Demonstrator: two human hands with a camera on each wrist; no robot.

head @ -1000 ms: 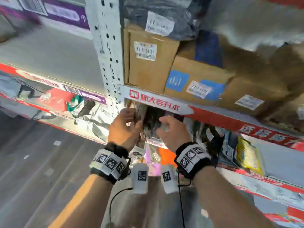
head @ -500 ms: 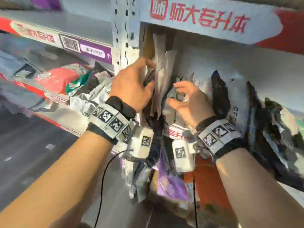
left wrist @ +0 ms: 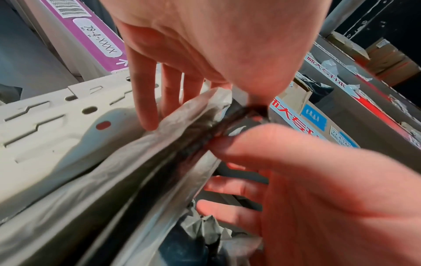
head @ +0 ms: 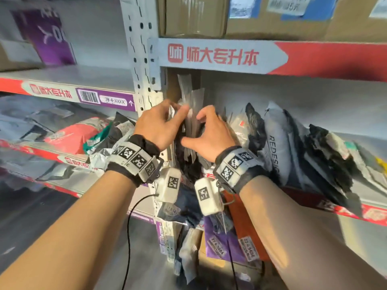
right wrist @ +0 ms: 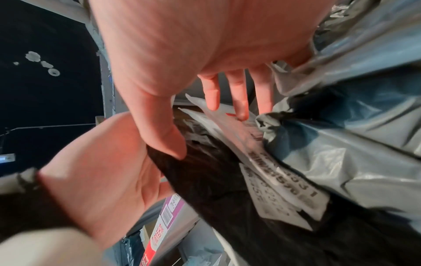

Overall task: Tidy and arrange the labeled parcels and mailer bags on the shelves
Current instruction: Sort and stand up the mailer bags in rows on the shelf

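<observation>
Thin grey mailer bags (head: 193,107) stand on edge at the left end of the middle shelf, tight against the shelf post. My left hand (head: 167,120) grips them from the left: its fingers (left wrist: 148,100) lie behind a translucent grey bag (left wrist: 159,153) and its thumb presses the other side. My right hand (head: 206,130) holds the same stack from the right. Its thumb rests on a black bag (right wrist: 216,180) and its fingers (right wrist: 239,100) reach behind a white labelled mailer (right wrist: 280,190). The two hands almost touch.
The perforated steel post (head: 140,59) stands just left of the stack. More grey and black bags (head: 274,139) lean in a row to the right. Cardboard boxes (head: 194,15) fill the shelf above. Purple and orange parcels (head: 217,237) crowd the shelf below, and a red mailer (head: 75,135) lies in the left bay.
My right hand has moved from a spread palm beside the stack to a hold on it, close to the left hand. The left hand stays on the bags' left side.
</observation>
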